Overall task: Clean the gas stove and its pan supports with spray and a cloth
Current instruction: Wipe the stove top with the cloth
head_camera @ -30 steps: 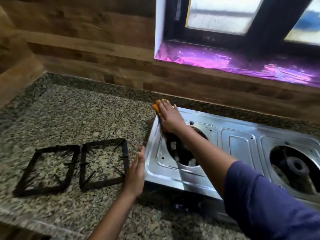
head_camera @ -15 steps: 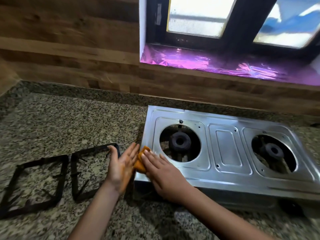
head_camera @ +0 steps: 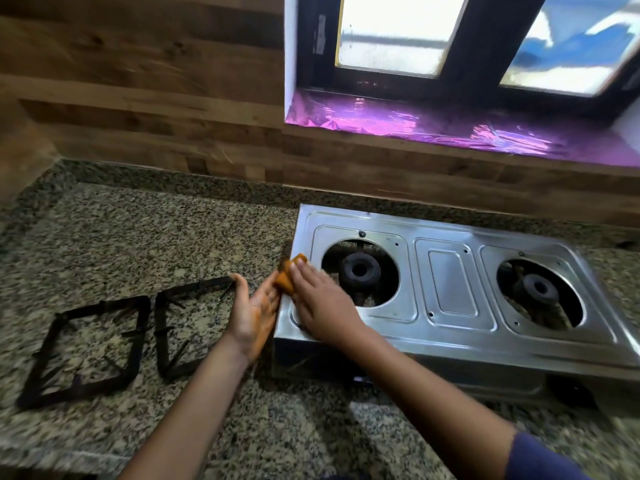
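A steel two-burner gas stove sits on the granite counter. My right hand presses an orange cloth flat against the stove's left edge, beside the left burner. My left hand stands open, palm toward the stove's left side, just below the cloth. Two black square pan supports lie side by side on the counter left of the stove; my left hand covers part of the nearer one. No spray bottle is in view.
The granite counter stretches left and back to a wood-panelled wall. A window sill lined with purple foil runs above the stove. The right burner sits bare. The counter's front edge is at the lower left.
My right hand drew the cloth from the stove's far left corner down to its near left corner, then back up along the left edge. My left hand stayed beside the stove, palm open.
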A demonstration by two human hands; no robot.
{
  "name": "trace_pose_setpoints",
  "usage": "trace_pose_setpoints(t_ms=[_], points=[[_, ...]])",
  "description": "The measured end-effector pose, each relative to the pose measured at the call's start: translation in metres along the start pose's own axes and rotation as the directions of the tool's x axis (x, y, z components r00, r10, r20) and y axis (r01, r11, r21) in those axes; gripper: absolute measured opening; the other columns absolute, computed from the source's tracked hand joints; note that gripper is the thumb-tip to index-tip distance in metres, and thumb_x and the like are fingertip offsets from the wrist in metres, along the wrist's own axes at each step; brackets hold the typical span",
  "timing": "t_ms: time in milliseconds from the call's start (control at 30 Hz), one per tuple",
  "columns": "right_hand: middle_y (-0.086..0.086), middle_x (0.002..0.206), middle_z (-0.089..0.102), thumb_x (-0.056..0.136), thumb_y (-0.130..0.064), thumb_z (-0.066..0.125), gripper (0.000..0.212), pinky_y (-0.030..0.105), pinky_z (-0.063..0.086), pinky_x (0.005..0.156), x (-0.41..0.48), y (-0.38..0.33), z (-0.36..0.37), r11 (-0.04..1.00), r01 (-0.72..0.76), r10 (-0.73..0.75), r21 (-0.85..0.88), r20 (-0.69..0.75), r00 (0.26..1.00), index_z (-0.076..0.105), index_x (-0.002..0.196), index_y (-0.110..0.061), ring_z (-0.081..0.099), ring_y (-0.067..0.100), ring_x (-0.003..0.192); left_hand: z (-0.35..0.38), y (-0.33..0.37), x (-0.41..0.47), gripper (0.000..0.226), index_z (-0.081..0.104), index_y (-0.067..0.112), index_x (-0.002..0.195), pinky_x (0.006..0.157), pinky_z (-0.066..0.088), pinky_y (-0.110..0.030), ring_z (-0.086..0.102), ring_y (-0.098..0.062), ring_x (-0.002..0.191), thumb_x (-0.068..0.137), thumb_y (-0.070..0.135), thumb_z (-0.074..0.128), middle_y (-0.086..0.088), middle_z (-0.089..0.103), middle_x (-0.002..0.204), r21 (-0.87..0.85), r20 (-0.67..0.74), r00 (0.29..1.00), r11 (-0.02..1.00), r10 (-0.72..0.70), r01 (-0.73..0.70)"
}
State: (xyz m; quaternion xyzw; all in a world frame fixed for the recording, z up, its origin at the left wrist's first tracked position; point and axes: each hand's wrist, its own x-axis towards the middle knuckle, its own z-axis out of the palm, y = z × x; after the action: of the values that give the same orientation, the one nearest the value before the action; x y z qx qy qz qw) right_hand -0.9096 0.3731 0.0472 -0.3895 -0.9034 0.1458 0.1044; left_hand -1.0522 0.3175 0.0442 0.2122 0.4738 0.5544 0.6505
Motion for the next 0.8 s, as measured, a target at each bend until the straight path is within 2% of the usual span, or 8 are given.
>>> trace_pose_setpoints(t_ms=[100,200,267,333,400,467,633,800], points=[[0.007,0.152,0.042,0.094,-0.024,0.051,0.053,0.032,0.03,0.115,-0.058,-0.001,-0.002,0.992,0.116,-0.116,0.044,-0.017,0.993,0.042,0.146,-0.014,0.041,0.026,0.137,0.001,-0.001,0.001,0.092,0.029,0.015,0.151,0.115,0.026,-0.038,0.035,-0.019,0.14,0.087,0.072,-0.003,-0.001,0.037,0.153,0.04,-0.01,1.0,0.999,0.002,-0.002],[0.0,0.151,0.043,0.095,-0.027,0.047,0.05,0.031,0.033,0.114,-0.106,0.022,-0.014,0.995,0.016,-0.008,0.101,-0.084,0.996,0.044,0.145,-0.02,0.04,0.018,0.139,0.01,-0.002,0.001,0.088,0.028,0.021,0.152,0.118,0.024,-0.04,0.035,-0.017,0.14,0.086,0.077,0.014,0.002,0.033,0.155,0.295,-0.051,0.998,0.955,0.03,-0.013],[0.0,0.15,0.044,0.096,-0.025,0.049,0.049,0.033,0.035,0.114,-0.131,0.051,-0.023,0.981,-0.139,0.159,0.132,-0.154,0.975,0.046,0.144,-0.022,0.041,0.016,0.138,0.018,-0.006,-0.002,0.08,0.024,0.025,0.153,0.119,0.018,-0.037,0.027,-0.017,0.144,0.088,0.072,0.023,0.004,0.025,0.158,0.627,-0.066,0.992,0.777,0.112,-0.046],[0.003,0.147,0.048,0.094,-0.019,0.054,0.049,0.032,0.034,0.113,-0.153,0.08,-0.034,0.933,-0.33,0.354,0.141,-0.223,0.908,0.048,0.143,-0.019,0.044,0.02,0.135,0.024,-0.016,-0.004,0.074,0.011,0.022,0.155,0.117,0.013,-0.035,0.01,-0.016,0.149,0.094,0.06,0.026,0.003,0.006,0.163,0.877,-0.012,0.975,0.47,0.222,-0.096],[0.006,0.146,0.049,0.092,-0.023,0.048,0.05,0.034,0.033,0.111,-0.169,0.102,-0.046,0.858,-0.498,0.512,0.125,-0.268,0.816,0.049,0.141,-0.015,0.045,0.023,0.135,0.028,-0.025,-0.007,0.072,0.001,0.017,0.155,0.117,0.015,-0.036,0.003,-0.018,0.15,0.099,0.051,0.029,-0.001,-0.007,0.163,0.963,0.044,0.952,0.242,0.304,-0.122],[0.007,0.148,0.047,0.093,-0.027,0.042,0.052,0.034,0.03,0.113,-0.171,0.107,-0.049,0.807,-0.578,0.587,0.122,-0.28,0.759,0.047,0.142,-0.013,0.042,0.024,0.137,0.025,-0.031,-0.005,0.07,-0.001,0.013,0.155,0.117,0.017,-0.037,0.003,-0.022,0.15,0.101,0.046,0.03,-0.005,-0.008,0.163,0.984,0.065,0.93,0.129,0.361,-0.119],[0.004,0.153,0.038,0.096,-0.023,0.046,0.054,0.028,0.018,0.117,-0.138,0.056,-0.029,0.896,-0.425,0.444,0.132,-0.221,0.868,0.037,0.149,-0.016,0.032,0.018,0.143,0.027,-0.033,-0.005,0.07,0.001,0.015,0.155,0.117,0.016,-0.038,0.003,-0.021,0.15,0.099,0.051,0.02,-0.002,-0.006,0.163,0.98,0.065,0.931,0.153,0.359,-0.127],[0.014,0.153,0.038,0.094,-0.021,0.048,0.056,0.039,0.022,0.12,-0.077,-0.004,0.004,0.979,-0.165,0.181,0.123,-0.137,0.974,0.038,0.147,-0.008,0.034,0.031,0.141,0.023,-0.026,0.0,0.081,0.006,0.018,0.155,0.121,0.009,-0.038,0.001,-0.018,0.15,0.088,0.064,0.012,-0.001,-0.003,0.163,0.939,0.036,0.95,0.314,0.31,-0.138]])
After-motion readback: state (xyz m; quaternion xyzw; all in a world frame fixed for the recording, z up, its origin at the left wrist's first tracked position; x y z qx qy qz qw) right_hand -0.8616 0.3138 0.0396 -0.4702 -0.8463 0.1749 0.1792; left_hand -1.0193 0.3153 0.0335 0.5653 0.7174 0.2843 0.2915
